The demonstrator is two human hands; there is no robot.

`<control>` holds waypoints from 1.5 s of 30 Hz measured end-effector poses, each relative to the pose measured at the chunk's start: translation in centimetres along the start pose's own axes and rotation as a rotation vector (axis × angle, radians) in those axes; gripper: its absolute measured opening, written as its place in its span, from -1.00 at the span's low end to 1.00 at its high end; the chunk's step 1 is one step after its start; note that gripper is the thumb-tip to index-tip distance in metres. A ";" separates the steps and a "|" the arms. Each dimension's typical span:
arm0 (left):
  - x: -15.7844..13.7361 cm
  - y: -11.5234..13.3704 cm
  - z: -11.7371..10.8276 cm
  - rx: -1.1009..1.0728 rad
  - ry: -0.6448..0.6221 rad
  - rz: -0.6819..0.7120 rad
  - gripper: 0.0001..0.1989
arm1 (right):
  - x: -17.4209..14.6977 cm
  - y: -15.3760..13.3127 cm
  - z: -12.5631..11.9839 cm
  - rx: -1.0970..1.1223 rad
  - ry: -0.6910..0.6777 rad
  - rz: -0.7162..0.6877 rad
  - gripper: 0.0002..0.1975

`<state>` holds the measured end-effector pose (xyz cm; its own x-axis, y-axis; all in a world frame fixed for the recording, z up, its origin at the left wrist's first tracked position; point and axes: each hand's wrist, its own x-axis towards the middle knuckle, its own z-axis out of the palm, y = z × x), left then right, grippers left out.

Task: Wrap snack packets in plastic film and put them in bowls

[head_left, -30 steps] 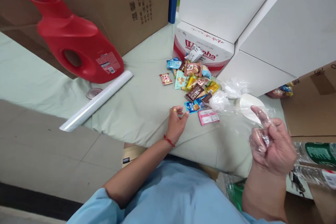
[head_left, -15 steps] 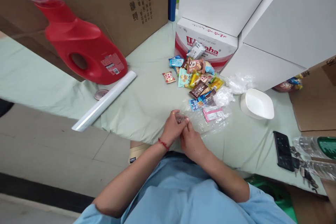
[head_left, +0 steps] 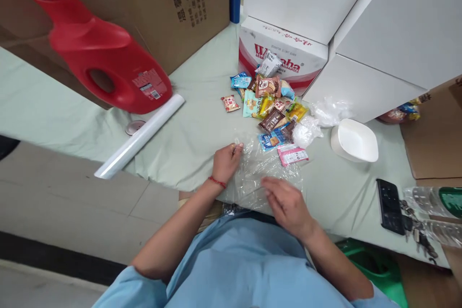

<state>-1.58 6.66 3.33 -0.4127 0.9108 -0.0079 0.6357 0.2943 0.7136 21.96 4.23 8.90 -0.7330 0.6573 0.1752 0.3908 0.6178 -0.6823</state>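
At the near edge of the worktop (head_left: pixel 325 187), just in front of the blue shirt (head_left: pixel 249 260), a thin clear plastic film (head_left: pixel 252 168) lies flat and wrinkled, part of it reaching to the edge; whether it is a bag or a single sheet, I cannot tell. The right hand (head_left: pixel 288 204) is over its right part with fingers bent and blurred, so I cannot tell whether that grip is spread or pinching. The left hand (head_left: pixel 225 162) is at the film's far left corner, its grip pressed together, thumb against fingers, apparently pinching the margin. Handling it well calls for a firm pinch on the left as an anchor, while the right fingertips work lightly outward, flat rather than nails first, since such thin film probably clings, folds back and tears easily. A little farther off, the pink packet (head_left: pixel 293 154) and the blue packet (head_left: pixel 271 140) lie right along the film's far side, so short strokes seem wiser than a sweep that could drag them. Beyond are a ball of crumpled plastic (head_left: pixel 306 131) and, to its right, a white bowl (head_left: pixel 346 148). Farther back, a heap of wrapped snacks (head_left: pixel 267 87) leans against a red-and-white carton (head_left: pixel 314 65), well apart from both hands.
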 end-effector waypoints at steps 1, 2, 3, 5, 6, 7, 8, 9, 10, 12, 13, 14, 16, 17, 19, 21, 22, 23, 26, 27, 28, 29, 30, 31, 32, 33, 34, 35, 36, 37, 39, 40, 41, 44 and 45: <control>0.1 -0.2 -0.2 0.015 0.000 0.011 -0.54 | -0.1 1.3 -0.4 -0.104 0.049 0.007 -0.63; 0.1 -0.4 -0.4 0.041 0.012 0.020 -0.55 | -0.3 2.6 -0.6 -0.203 0.064 0.028 -0.62; 0.2 -0.7 -0.6 0.078 0.033 0.027 -0.55 | -0.8 3.8 -0.7 -0.287 0.051 0.051 -0.59; 0.5 -1.5 -1.2 0.163 0.085 0.026 -0.56 | -2.6 5.9 -0.6 -0.397 -0.004 0.091 -0.51; 0.7 -2.0 -1.5 0.190 0.114 0.020 -0.57 | -3.7 6.5 -0.5 -0.432 -0.024 0.105 -0.46; 0.8 -2.6 -1.8 0.195 0.141 0.012 -0.59 | -4.9 7.0 -0.3 -0.458 -0.034 0.115 -0.42; 1.0 -3.1 -2.1 0.179 0.167 0.004 -0.62 | -6.1 7.2 -0.2 -0.477 -0.038 0.124 -0.38; 1.0 -3.5 -2.4 0.147 0.196 -0.005 -0.66 | -7.1 7.1 0.0 -0.489 -0.039 0.133 -0.34; 1.0 -3.7 -2.7 0.113 0.240 -0.015 -0.69 | -8.0 7.0 0.1 -0.495 -0.037 0.144 -0.31; 0.5 -3.4 -3.2 0.081 0.374 -0.011 -0.70 | -9.1 6.4 0.4 -0.490 -0.022 0.172 -0.27; 0.0 -2.8 -3.3 0.091 0.447 0.020 -0.69 | -9.3 6.1 0.6 -0.481 -0.010 0.187 -0.27; -0.6 -2.1 -3.5 0.114 0.500 0.080 -0.71 | -9.4 5.8 0.7 -0.469 0.000 0.199 -0.27; -1.9 -0.3 -3.4 0.175 0.486 0.273 -0.76 | -9.2 5.4 1.2 -0.447 0.016 0.211 -0.28; -2.5 0.5 -3.2 0.213 0.405 0.380 -0.76 | -9.1 5.3 1.3 -0.438 0.019 0.213 -0.28; -3.2 1.2 -2.7 0.317 0.210 0.519 -0.68 | -9.2 5.2 1.4 -0.422 0.011 0.214 -0.31; -3.4 0.6 -2.1 0.431 0.054 0.538 -0.57 | -9.6 5.3 0.9 -0.391 -0.023 0.199 -0.35; -3.4 -0.1 -1.8 0.479 0.000 0.516 -0.52 | -9.9 5.3 0.4 -0.366 -0.052 0.182 -0.37; -3.3 -0.9 -1.7 0.515 -0.039 0.492 -0.49 | -10.2 5.4 -0.3 -0.331 -0.079 0.157 -0.41; -3.2 -2.8 -1.4 0.568 -0.109 0.450 -0.41 | -10.0 5.7 -3.0 -0.220 -0.073 0.110 -0.58; -3.2 -3.1 -1.4 0.574 -0.125 0.447 -0.39 | -9.5 5.8 -3.9 -0.206 -0.025 0.110 -0.62; -3.3 -3.2 -1.4 0.576 -0.134 0.445 -0.37 | -8.5 6.0 -4.5 -0.210 0.032 0.111 -0.64; -3.4 -3.2 -1.3 0.577 -0.141 0.442 -0.35 | -7.3 6.2 -5.0 -0.230 0.087 0.106 -0.64; -3.4 -3.1 -1.3 0.578 -0.146 0.440 -0.33 | -5.8 6.5 -5.2 -0.261 0.123 0.086 -0.62; -3.5 -2.9 -1.3 0.578 -0.151 0.438 -0.32 | -4.1 6.8 -5.2 -0.295 0.130 0.048 -0.60; -3.6 -2.8 -1.2 0.578 -0.154 0.436 -0.31 | -2.4 7.2 -5.0 -0.331 0.108 0.003 -0.56; -3.7 -2.8 -1.2 0.578 -0.155 0.434 -0.30 | -0.7 7.7 -4.7 -0.370 0.065 -0.033 -0.54; -3.8 -2.8 -1.2 0.578 -0.153 0.431 -0.29 | 0.8 8.3 -4.3 -0.417 0.019 -0.047 -0.52; -3.9 -2.8 -1.2 0.578 -0.146 0.426 -0.29 | 2.0 8.9 -4.0 -0.468 -0.020 -0.034 -0.51; -4.1 -2.9 -1.3 0.578 -0.136 0.419 -0.29 | 2.8 9.6 -3.7 -0.518 -0.053 0.000 -0.50; -4.3 -3.0 -1.4 0.575 -0.125 0.411 -0.29 | 3.3 10.4 -3.6 -0.560 -0.072 0.046 -0.50; -4.6 -3.2 -1.5 0.563 -0.107 0.400 -0.30 | 3.1 11.9 -4.0 -0.583 -0.078 0.123 -0.49; -4.7 -3.2 -1.6 0.554 -0.105 0.399 -0.31 | 2.6 12.5 -4.4 -0.558 -0.067 0.136 -0.48; -4.8 -3.2 -1.7 0.543 -0.107 0.399 -0.31 | 2.1 13.0 -4.9 -0.515 -0.047 0.134 -0.48; -4.8 -3.2 -1.9 0.514 -0.129 0.399 -0.32 | 1.1 13.7 -7.0 -0.421 0.038 0.118 -0.50; -4.7 -3.3 -1.9 0.507 -0.134 0.400 -0.32 | 1.3 13.7 -7.7 -0.443 0.062 0.125 -0.53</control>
<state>-2.96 0.84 2.39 -0.0173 0.9967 0.0792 0.9652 -0.0041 0.2616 30.66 16.91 5.28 -0.6358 0.7546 0.1624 0.6842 0.6484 -0.3339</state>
